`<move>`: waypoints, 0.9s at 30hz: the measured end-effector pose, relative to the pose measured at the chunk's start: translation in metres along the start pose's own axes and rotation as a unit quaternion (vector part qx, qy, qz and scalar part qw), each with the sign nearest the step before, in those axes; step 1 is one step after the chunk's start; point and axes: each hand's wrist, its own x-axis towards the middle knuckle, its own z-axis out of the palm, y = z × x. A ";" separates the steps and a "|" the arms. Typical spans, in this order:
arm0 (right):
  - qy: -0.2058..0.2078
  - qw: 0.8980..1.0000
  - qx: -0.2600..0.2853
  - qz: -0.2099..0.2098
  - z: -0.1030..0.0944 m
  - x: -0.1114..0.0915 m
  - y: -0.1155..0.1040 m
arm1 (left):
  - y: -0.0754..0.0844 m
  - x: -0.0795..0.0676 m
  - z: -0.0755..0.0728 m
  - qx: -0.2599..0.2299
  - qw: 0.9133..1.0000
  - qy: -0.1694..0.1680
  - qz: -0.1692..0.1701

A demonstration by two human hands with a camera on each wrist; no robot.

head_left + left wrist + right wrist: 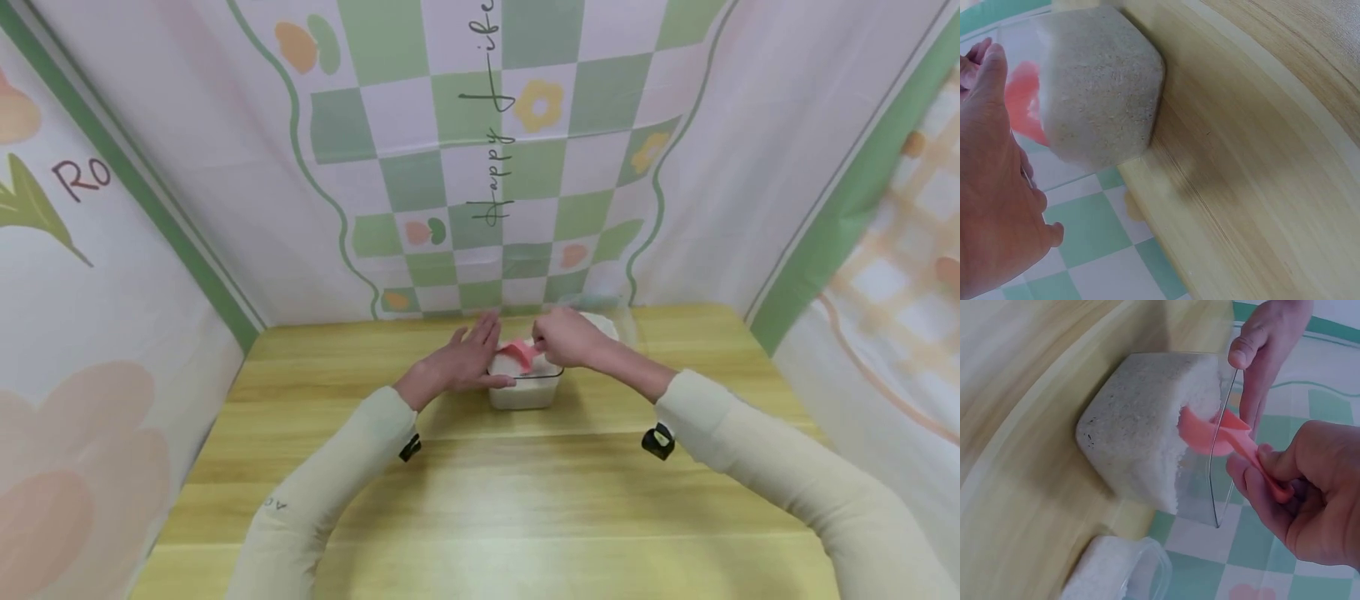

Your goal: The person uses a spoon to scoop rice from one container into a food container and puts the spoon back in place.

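- Your right hand (567, 337) is closed around the handle of the pink scoop (1239, 437), thumb and fingers wrapped on it.
- Scoop position: bowl inside the clear container (523, 395), its edge in the white grains (1200, 387); handle out over the rim.
- Your left hand (467, 360) grasps nothing: fingers extended along the container's left side, thumb at the rim.
- Container is upright on the worktop (487, 500), grains filling its lower part.
- Second clear container (1159, 569), also with white grains, stands near it, behind your right hand.
- Green-and-white checked backdrop (476, 154) behind the worktop.
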 end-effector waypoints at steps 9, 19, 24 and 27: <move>-0.069 0.987 0.142 0.034 0.003 0.002 0.007 | 0.002 0.000 -0.001 0.005 1.000 0.001 0.001; -0.123 0.923 0.318 0.176 0.011 0.000 0.017 | 0.003 -0.003 -0.004 0.009 1.000 0.000 -0.003; -0.125 0.896 0.379 0.197 0.013 -0.008 0.028 | 0.004 -0.004 -0.005 0.013 1.000 -0.005 -0.004; -0.122 0.877 0.416 0.207 0.012 -0.012 0.034 | 0.005 -0.004 -0.005 0.012 1.000 -0.007 -0.002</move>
